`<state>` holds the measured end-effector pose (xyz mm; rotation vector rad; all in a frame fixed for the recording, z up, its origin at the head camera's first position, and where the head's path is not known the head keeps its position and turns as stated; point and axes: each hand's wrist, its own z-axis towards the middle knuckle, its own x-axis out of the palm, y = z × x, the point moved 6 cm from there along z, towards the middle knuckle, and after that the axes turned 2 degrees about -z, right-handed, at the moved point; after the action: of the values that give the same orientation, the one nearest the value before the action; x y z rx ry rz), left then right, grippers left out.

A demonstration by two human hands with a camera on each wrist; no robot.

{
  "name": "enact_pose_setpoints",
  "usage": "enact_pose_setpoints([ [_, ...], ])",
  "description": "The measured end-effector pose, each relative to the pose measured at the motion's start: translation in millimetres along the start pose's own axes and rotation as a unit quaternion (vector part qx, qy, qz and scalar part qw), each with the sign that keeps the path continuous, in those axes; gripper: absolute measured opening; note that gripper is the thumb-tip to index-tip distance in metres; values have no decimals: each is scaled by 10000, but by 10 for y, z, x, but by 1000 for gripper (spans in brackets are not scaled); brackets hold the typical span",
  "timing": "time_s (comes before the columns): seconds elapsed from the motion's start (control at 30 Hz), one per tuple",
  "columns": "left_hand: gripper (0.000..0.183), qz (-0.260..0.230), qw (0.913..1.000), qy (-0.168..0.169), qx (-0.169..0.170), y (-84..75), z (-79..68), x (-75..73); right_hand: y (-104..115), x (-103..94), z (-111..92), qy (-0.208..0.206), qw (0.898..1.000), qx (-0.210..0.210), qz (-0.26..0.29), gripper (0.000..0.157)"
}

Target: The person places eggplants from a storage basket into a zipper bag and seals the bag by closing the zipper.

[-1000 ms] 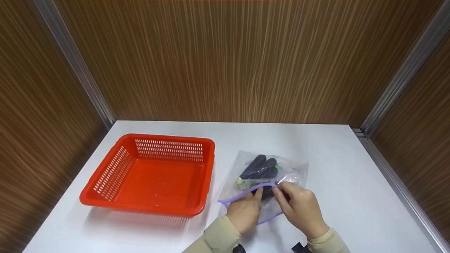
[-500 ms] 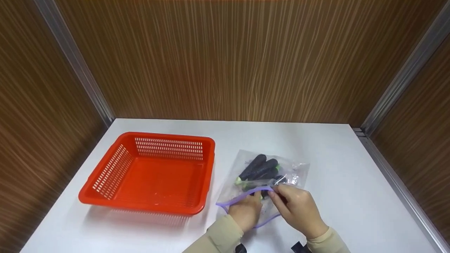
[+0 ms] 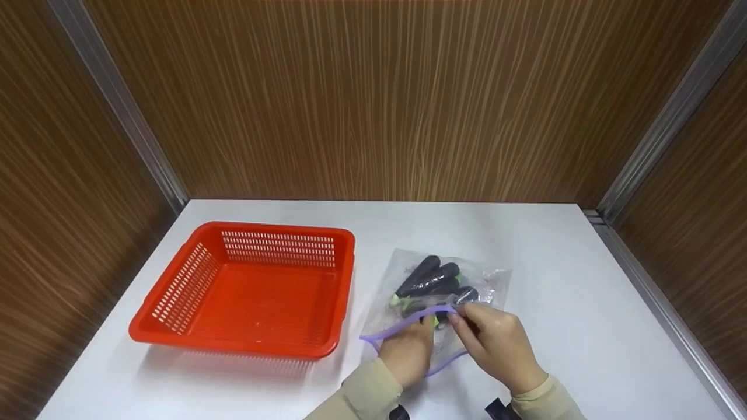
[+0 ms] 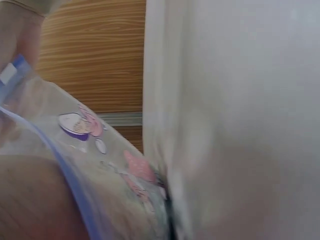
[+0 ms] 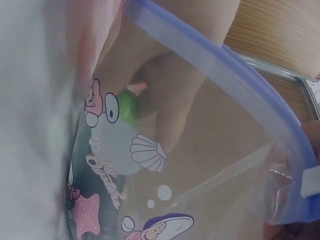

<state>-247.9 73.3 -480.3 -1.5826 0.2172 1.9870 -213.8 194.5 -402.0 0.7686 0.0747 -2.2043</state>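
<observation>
A clear zip bag (image 3: 378, 312) with a purple-blue edge lies on the table, its mouth towards me. Several dark eggplants (image 3: 433, 281) with pale or green stem ends are inside. My left hand (image 3: 408, 352) reaches through the mouth into the bag. Seen through the printed plastic in the right wrist view, its thumb and finger are around the green stem end of an eggplant (image 5: 128, 107). With thumb and fingers my right hand (image 3: 497, 348) pinches the upper edge of the mouth and lifts it. A white slider (image 5: 311, 181) sits on that edge beside the right fingers.
A red plastic basket (image 3: 262, 350) with slotted sides stands left of the bag on the white table (image 3: 583, 326). Wood-grain panels (image 3: 385, 105) close in the back and both sides. The wrist cameras' dark mounts (image 3: 501, 409) show at the lower edge.
The eggplant by my left fingers has gone deeper into the bag, towards the back right. The right hand dipped slightly and came back up, with the edge still pinched.
</observation>
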Motion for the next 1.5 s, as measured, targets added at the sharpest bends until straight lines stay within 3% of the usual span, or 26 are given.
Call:
enact_pose_setpoints([
  [0.17,59,115,9994,323,93,-69,-14,-77,-45,-39,5,-17,9996,179,-205,25],
  [0.27,51,122,9988,398,239,-126,-7,-149,-78,-60,12,7,9991,341,-261,20],
  [0.5,36,257,9913,-328,1249,-310,-63,-443,-169,-111,11,91,9956,761,-546,15],
  [0.73,30,-95,9826,-1013,1556,-375,-122,-699,-237,-162,24,-32,9908,998,-915,8],
  [0.93,35,-269,9800,-1568,1196,-281,-107,-803,-277,-217,32,-239,9872,1137,-1093,4],
  [1.2,41,215,9890,-1405,399,-114,-59,-777,-326,-297,38,-409,9834,1303,-1194,5],
  [1.37,34,643,9886,-1325,324,-90,-62,-752,-343,-307,32,-403,9830,1346,-1185,4],
  [1.5,19,988,9821,-1557,385,-93,-63,-761,-349,-307,27,-363,9829,1362,-1187,4],
])
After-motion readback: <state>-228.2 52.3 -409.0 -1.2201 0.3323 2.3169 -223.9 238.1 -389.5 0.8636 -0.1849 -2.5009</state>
